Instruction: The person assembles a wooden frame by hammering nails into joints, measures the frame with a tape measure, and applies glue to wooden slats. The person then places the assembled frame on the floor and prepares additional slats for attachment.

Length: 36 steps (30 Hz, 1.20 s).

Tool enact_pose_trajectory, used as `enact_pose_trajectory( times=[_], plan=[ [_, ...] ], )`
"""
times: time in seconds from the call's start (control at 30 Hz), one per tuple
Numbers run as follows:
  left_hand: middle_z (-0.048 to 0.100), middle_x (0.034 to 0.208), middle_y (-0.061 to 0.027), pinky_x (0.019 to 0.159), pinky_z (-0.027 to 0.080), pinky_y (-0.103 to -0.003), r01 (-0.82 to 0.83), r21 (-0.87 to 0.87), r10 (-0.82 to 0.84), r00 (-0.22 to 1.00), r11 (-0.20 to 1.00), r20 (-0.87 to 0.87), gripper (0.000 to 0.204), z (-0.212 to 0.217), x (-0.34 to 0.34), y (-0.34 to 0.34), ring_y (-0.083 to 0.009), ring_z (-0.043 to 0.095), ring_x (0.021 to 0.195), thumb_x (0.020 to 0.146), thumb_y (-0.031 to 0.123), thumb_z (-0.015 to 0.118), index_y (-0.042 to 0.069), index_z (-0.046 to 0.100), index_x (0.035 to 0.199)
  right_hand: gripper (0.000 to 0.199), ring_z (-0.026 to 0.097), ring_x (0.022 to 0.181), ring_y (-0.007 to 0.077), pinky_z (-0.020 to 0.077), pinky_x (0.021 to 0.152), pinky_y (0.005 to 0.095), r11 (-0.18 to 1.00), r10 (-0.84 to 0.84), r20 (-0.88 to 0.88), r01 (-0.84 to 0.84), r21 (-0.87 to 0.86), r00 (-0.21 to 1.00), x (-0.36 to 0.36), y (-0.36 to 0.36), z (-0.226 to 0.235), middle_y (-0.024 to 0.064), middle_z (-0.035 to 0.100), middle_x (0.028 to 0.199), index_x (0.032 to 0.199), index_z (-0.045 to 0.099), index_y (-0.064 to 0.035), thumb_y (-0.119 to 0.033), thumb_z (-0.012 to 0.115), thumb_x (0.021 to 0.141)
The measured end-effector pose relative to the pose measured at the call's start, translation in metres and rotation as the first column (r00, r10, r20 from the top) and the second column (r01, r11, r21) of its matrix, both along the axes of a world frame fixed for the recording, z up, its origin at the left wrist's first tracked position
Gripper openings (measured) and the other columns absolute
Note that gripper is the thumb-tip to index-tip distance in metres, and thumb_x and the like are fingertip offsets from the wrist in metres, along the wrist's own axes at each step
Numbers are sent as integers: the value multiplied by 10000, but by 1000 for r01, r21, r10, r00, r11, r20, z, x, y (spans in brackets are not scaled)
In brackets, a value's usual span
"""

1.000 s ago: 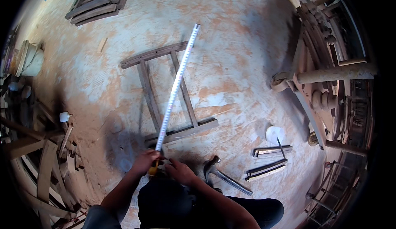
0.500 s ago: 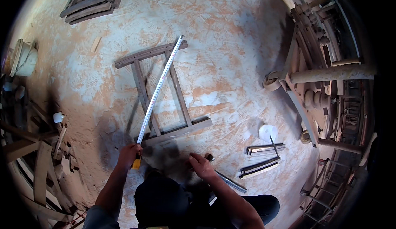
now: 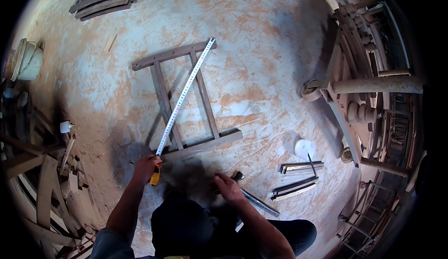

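Observation:
My left hand (image 3: 146, 169) is closed round a yellow tape measure (image 3: 154, 175). Its white blade (image 3: 182, 99) runs out diagonally over a dark wooden frame (image 3: 203, 149) lying on the floor. The far tip of the blade rests at the right end of the frame's curved top rail (image 3: 175, 53). Two uprights join that rail to the straight lower rail. My right hand (image 3: 227, 187) hovers low by my legs, its fingers loosely bent and apart, with nothing visible in it. Just beside it shows a hammer head (image 3: 239, 176); the handle is hidden.
A grey metal bar (image 3: 260, 203) lies by my right forearm. Dark wood strips (image 3: 295, 189) and a white tub (image 3: 304, 149) are farther right. Scrap wood (image 3: 46, 189) piles up at left, turned wooden parts (image 3: 359, 112) at right. Another stack of frames (image 3: 105, 7) lies at the far left.
The view has shifted slightly, so the frame and tape sit a little higher and farther right. My left hand still holds the tape measure; my right hand has barely moved.

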<state>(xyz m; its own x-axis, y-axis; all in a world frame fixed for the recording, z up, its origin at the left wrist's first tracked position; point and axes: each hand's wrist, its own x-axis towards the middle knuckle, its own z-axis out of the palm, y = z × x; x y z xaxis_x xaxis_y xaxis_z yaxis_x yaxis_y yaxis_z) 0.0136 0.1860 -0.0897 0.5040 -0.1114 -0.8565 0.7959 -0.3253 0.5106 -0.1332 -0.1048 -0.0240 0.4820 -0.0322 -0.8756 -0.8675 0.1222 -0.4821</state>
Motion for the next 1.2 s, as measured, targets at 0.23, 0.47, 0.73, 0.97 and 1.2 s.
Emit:
enact_pose_trajectory(
  times=[0.23,0.47,0.73,0.97,1.2],
  plan=[
    [638,727,-49,593,452,-280,-7,-7,7,1000,1000,8,246,-7,-7,5,-121,580,640,926,229,589,4,678,888,527,660,907,196,528,777,311,999,17,29,-16,-45,999,-10,-10,-11,131,686,1049,1392,432,21,-340,480,1011],
    [643,765,-42,604,455,-293,137,18,-138,989,990,55,288,0,-3,15,-119,564,648,928,280,598,5,682,948,499,663,871,191,533,748,318,994,-112,69,110,26,991,-18,-12,-17,134,680,1039,1375,444,6,-338,482,1015],
    [649,777,-71,650,468,-305,87,29,-89,995,996,48,282,-6,-22,36,-145,587,709,910,266,608,-5,677,949,550,666,889,220,539,772,339,996,-88,-21,88,-8,996,-8,-10,2,165,675,1058,1392,405,25,-359,481,1007],
    [618,771,-29,669,456,-270,97,3,-97,995,995,10,234,-6,-33,19,-108,565,713,917,219,601,1,678,953,546,667,890,218,544,770,339,997,-77,-22,77,-22,997,-7,-15,0,163,678,1045,1389,409,25,-362,476,1010],
    [633,775,-55,675,456,-293,100,36,-101,995,994,25,264,-4,-32,16,-133,565,705,942,249,579,4,677,931,531,672,881,214,550,769,333,993,-108,-30,107,-44,994,-9,-16,-5,157,680,1039,1379,423,22,-363,467,1016]
  ],
)
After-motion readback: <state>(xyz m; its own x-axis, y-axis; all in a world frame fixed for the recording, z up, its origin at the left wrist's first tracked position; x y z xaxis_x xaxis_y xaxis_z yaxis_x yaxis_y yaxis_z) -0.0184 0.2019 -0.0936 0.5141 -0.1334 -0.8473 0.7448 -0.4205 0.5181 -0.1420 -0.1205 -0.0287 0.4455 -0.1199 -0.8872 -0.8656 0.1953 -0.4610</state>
